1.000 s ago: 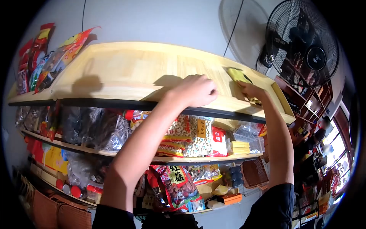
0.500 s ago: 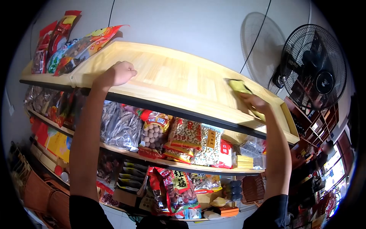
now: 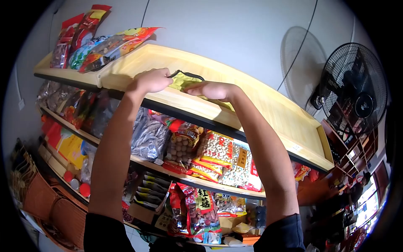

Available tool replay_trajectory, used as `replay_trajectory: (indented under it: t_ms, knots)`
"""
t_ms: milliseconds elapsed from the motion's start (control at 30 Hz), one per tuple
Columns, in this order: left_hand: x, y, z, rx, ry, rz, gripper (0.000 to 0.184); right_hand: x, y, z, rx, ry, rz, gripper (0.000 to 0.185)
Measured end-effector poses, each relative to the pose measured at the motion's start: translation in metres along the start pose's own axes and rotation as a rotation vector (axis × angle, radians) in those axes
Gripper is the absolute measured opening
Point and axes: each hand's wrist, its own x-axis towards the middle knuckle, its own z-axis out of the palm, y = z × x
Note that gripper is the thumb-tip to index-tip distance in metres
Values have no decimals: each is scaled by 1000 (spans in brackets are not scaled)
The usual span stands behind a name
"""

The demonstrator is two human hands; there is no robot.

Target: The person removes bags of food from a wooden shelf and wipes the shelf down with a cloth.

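From where I stand, I see a person with both hands in a long wood tray (image 3: 277,122) on top of a rack. The yellow cloth (image 3: 182,80) is in the tray, near its front rim and close to its left end. It has a dark edge. The left hand (image 3: 153,80) is at the left corner of the cloth, with its fingers curled in. I can't tell if they pinch it. The right hand (image 3: 214,90) lies over the other side of the cloth, touching it. Its fingers look close together, but I can't tell if they grip.

Just left of it is one more tray (image 3: 86,77). It holds bright bags (image 3: 103,52) that lean on the wall.

Below, the middle shelf (image 3: 75,128) is full of bags. One clear bag (image 3: 149,136) has grey strips in it. The next bag (image 3: 182,147) has round brown balls, and beside it a bag (image 3: 216,149) shows bent, pale nuts. Another bag (image 3: 237,172), with a gold label, has small pale bits.

Lower down, a box (image 3: 140,213) sits by a row of black and yellow packs (image 3: 149,191). A big red bag (image 3: 203,210) is near them.
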Motion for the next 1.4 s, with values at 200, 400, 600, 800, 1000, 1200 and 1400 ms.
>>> replay_trajectory:
  t_ms: [200,400,600,800,1000,1200,1400]
  knots:
    - [-1,-9,9,-106,64,180,46,-7,6,3,167,16,-68,47]
    - [5,0,-5,71,-200,150,37,-39,12,-16,250,179,-72,47]
    - [6,0,3,72,-173,48,39,-53,31,-21,-143,0,96,53]
    - [-5,19,-1,74,-150,-69,46,-18,10,-38,-102,-14,496,55]
    - [-19,33,-18,195,-195,-70,73,96,15,-43,-89,-20,-37,54]
    - [-17,26,-13,128,-75,-139,61,182,-28,-49,119,-178,5,57]
    - [-11,16,-1,131,23,-61,47,199,-32,-57,-14,-87,203,55]
